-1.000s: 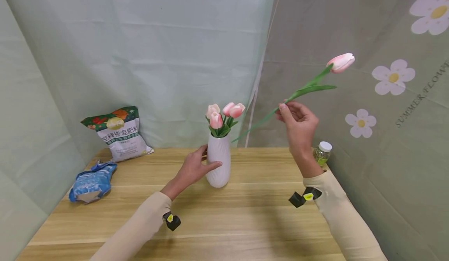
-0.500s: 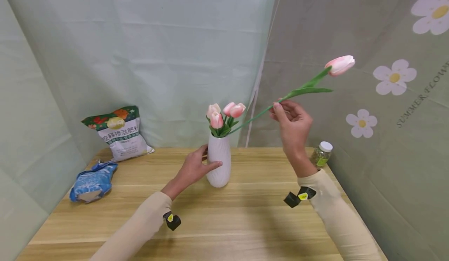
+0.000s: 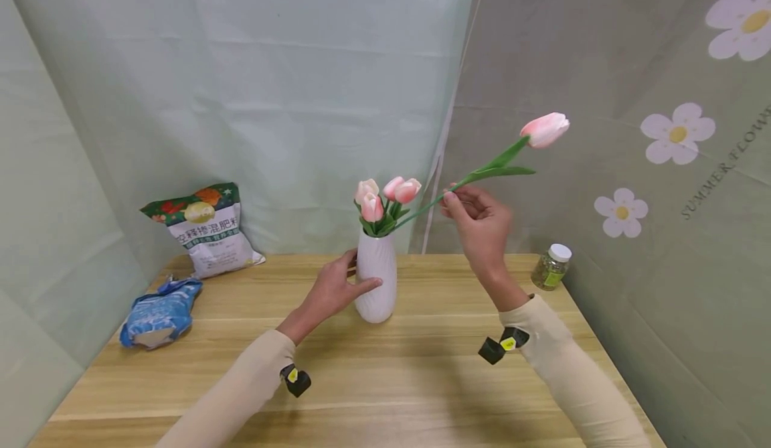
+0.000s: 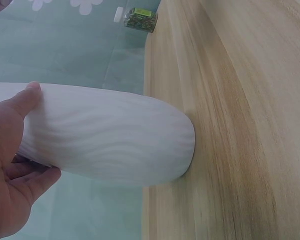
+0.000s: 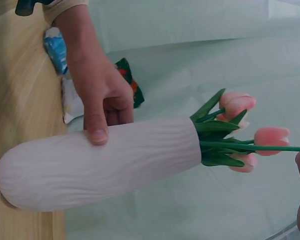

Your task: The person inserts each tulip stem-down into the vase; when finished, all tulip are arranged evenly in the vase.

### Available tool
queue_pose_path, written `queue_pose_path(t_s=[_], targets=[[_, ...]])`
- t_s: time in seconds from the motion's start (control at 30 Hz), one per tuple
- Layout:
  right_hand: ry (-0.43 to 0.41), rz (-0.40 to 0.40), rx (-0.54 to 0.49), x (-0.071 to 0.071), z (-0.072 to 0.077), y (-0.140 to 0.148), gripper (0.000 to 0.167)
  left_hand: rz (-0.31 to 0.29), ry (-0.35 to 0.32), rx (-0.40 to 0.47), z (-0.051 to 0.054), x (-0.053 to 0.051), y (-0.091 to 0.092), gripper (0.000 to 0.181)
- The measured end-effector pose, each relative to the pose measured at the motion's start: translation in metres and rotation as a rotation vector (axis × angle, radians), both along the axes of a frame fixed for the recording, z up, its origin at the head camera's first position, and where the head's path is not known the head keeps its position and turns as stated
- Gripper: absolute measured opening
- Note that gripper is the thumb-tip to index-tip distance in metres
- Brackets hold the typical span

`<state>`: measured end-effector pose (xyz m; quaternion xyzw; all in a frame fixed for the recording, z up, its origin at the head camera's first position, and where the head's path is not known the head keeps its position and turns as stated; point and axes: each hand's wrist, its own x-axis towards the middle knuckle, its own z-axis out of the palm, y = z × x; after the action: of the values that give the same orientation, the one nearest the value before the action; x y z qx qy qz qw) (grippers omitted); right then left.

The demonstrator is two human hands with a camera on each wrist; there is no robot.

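A white ribbed vase point(image 3: 376, 280) stands upright on the table, with several pink tulips point(image 3: 372, 208) in its mouth. My left hand point(image 3: 332, 288) grips the vase's side, thumb across the front and fingers behind, as the left wrist view shows with the hand point(image 4: 12, 165). Between thumb and fingertips my right hand point(image 3: 484, 224) pinches the green stem of another pink tulip point(image 3: 545, 130), slanting up to the right. That stem point(image 5: 260, 148) reaches the vase's mouth in the right wrist view; its lower end is hidden inside or behind the leaves.
On the wooden table point(image 3: 385, 381), a white and green printed bag point(image 3: 211, 234) stands at the back left, with a blue crumpled packet point(image 3: 159, 314) before it. A small white-lidded jar point(image 3: 551, 268) is near the right edge. Fabric walls point(image 3: 271, 100) enclose the back and sides.
My right hand has moved left and slightly down with the tulip, whose stem end has gone from beside the vase to its mouth. My left hand and the vase have stayed put.
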<state>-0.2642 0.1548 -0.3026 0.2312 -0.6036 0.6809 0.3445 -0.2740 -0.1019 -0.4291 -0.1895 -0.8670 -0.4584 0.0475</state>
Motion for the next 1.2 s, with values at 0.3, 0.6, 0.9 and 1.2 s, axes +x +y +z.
queue_pose_path(t_s=[0.3,0.6,0.9,1.2], targets=[[0.016,0.002,0.115,-0.004,-0.013,-0.012,0.015,-0.001,0.005,-0.002,0.0,0.0,0.0,0.085],[-0.083,-0.061,0.255,-0.004,-0.027,-0.022,0.012,-0.005,0.001,0.002,0.0,0.0,0.001,0.084],[-0.078,-0.088,0.319,-0.004,-0.03,-0.028,0.011,-0.008,0.004,0.005,-0.001,-0.001,0.0,0.083],[-0.149,-0.097,0.462,-0.01,-0.039,-0.033,0.015,-0.005,0.009,0.006,-0.001,0.0,0.001,0.083]])
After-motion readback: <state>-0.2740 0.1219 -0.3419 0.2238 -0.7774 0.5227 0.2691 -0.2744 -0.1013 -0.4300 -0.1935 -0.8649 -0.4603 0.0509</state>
